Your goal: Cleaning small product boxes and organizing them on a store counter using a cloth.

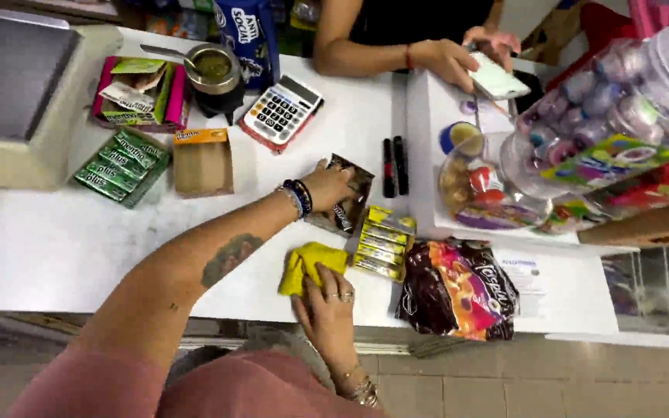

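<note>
My left hand [325, 186] reaches across the white counter [56, 240] and grips the near-left edge of a dark brown box of snack packets [352, 203]. Beads circle that wrist. My right hand [327, 300], with rings on its fingers, presses down on a crumpled yellow cloth [309, 262] near the counter's front edge. A row of yellow packets [382, 242] lies just right of the cloth, touching the brown box.
A dark bag of colourful sweets [458, 288] lies right of the yellow packets. Two black markers [394, 166], a calculator [280, 111], a metal cup [212, 68], a small cardboard box [203, 161], green gum packs [121, 166] and clear sweet jars [582, 131] stand about. Across the counter another person's hand [447, 60] holds a phone [497, 79].
</note>
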